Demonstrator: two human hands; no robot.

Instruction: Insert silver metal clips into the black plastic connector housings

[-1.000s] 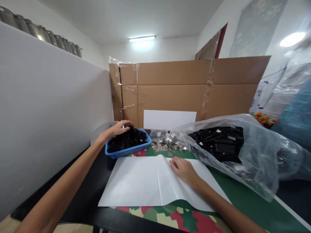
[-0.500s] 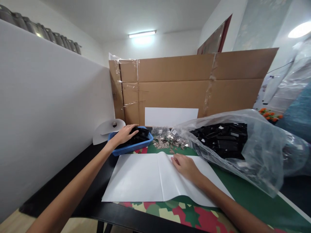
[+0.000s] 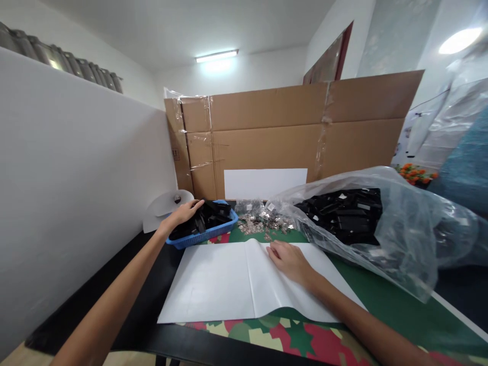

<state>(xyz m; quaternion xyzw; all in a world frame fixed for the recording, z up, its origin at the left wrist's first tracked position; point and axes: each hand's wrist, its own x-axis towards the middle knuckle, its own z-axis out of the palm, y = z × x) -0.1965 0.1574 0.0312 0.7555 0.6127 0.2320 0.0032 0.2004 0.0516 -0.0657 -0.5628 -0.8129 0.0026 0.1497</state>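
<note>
My left hand (image 3: 185, 211) lies over the left end of a blue plastic basket (image 3: 204, 237), fingers stretched across the black plastic parts (image 3: 213, 215) heaped in it. No part is plainly gripped there. Resting on a creased white sheet (image 3: 213, 279), my right hand (image 3: 288, 260) has its fingers curled in; anything inside them is hidden. Just beyond that hand, small shiny metal pieces (image 3: 263, 223) are scattered on the green table covering.
A clear plastic bag (image 3: 404, 223) full of black parts (image 3: 354, 216) lies on the right. Cardboard (image 3: 267, 147) stands upright along the back, with a white panel (image 3: 266, 183) against it. A white curved object (image 3: 168, 204) sits behind the basket.
My left hand has shifted left over the basket, uncovering more of the black parts, some of which now stand differently. My right hand stays on the sheet. The view has turned slightly.
</note>
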